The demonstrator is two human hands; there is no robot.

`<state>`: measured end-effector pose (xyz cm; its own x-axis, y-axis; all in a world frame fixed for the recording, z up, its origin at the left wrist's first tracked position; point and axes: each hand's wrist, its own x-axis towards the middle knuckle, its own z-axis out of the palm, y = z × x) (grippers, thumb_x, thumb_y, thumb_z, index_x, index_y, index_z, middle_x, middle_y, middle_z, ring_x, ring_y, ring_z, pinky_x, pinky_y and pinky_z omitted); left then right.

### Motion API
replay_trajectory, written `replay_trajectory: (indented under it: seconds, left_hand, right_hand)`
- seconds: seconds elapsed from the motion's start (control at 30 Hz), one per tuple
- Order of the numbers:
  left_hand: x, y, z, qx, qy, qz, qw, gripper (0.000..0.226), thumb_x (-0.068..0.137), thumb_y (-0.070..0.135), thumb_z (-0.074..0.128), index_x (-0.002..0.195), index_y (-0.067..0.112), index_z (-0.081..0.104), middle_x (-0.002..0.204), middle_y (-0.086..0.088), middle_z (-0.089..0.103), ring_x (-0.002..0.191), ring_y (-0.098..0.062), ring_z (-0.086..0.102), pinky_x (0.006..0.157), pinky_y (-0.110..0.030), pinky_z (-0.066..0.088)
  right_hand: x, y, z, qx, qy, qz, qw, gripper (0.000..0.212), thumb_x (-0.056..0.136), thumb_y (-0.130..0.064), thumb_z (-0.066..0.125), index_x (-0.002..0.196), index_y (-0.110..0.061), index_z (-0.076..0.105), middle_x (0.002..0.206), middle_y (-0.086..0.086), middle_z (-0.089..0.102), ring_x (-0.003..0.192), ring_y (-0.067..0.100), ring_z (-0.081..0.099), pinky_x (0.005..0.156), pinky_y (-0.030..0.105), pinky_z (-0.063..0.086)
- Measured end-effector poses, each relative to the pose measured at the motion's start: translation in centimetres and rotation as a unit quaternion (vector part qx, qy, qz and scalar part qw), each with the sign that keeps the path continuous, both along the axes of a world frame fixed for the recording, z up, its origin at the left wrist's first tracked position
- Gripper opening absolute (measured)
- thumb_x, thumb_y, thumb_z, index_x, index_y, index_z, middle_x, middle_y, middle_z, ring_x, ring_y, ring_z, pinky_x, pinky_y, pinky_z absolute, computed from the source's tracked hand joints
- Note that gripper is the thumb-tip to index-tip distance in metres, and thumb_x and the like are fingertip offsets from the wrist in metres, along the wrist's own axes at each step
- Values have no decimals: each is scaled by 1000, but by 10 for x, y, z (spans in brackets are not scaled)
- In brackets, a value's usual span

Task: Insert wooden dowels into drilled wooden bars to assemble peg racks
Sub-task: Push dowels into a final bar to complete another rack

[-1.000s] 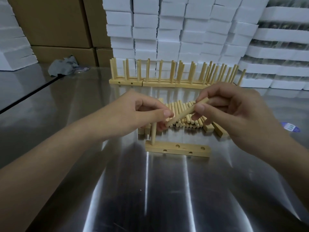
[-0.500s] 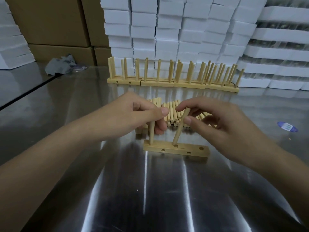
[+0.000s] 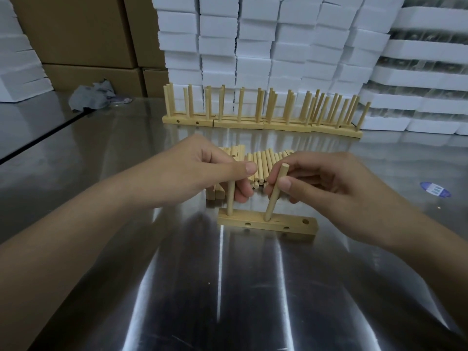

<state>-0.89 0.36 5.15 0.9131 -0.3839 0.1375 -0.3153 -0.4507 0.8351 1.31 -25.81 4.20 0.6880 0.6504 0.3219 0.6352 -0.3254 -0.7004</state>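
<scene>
Dowel: tip at bar hole, axis leaning upper right, pinched by right hand fingers; left hand pinches upright dowel.

1. Table: shiny steel, streaked with reflected light; a dark seam crosses its left part.
2. Rag: grey, crumpled, lying at the table's far left, near the boxes.
3. Boxes: brown cardboard, stacked at back left.
4. Foam blocks: white, piled in tall columns at back centre.
5. Foam trays: white, stacked at back right, with dark gaps between layers.
6. Foam pile: white, at the far left edge.
7. Sticker: blue oval, flat on the table at right.
</scene>
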Motion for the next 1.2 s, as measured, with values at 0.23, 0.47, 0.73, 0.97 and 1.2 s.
replay_trajectory:
  seconds: [0.23,0.47,0.73,0.97,1.2]
  left_hand:
    - [1,2,0,16,-7,-2,1000,35,98,53,64,90,28,87,90,4,83,88,-9,78,72,-6,48]
    - [-9,-12,-7,17,-277,66,959,25,104,22,65,123,30,78,107,13,79,105,-14,73,80,-36,57]
    - [-14,-22,-14,53,-377,10,925,50,82,-6,58,123,15,78,110,0,78,94,-18,73,74,-45,59]
    - [-12,-27,-21,22,-373,13,928,46,80,-4,57,118,9,79,103,-1,79,89,-12,75,73,-39,61]
    - [-15,-29,-25,4,-360,31,933,44,81,3,57,118,11,80,98,1,76,81,-14,73,70,-41,61]
  right_hand:
    - [1,2,-5,-19,-44,-33,998,19,102,-26,62,113,-21,77,96,-9,77,94,11,74,82,22,57]
    - [0,2,-8,-8,-45,-33,998,15,99,-31,68,110,-25,76,99,-9,78,97,13,75,84,30,60]
    - [4,8,-24,37,3,-20,999,10,92,-19,80,101,-16,80,89,-8,80,87,8,77,76,14,55]
    - [7,9,-33,-3,-66,-32,997,21,96,-36,74,99,-15,74,87,-2,74,85,20,71,75,41,57]
    - [5,12,-42,49,-34,-30,998,10,98,-27,75,102,-18,74,88,-4,72,85,19,69,74,32,57]
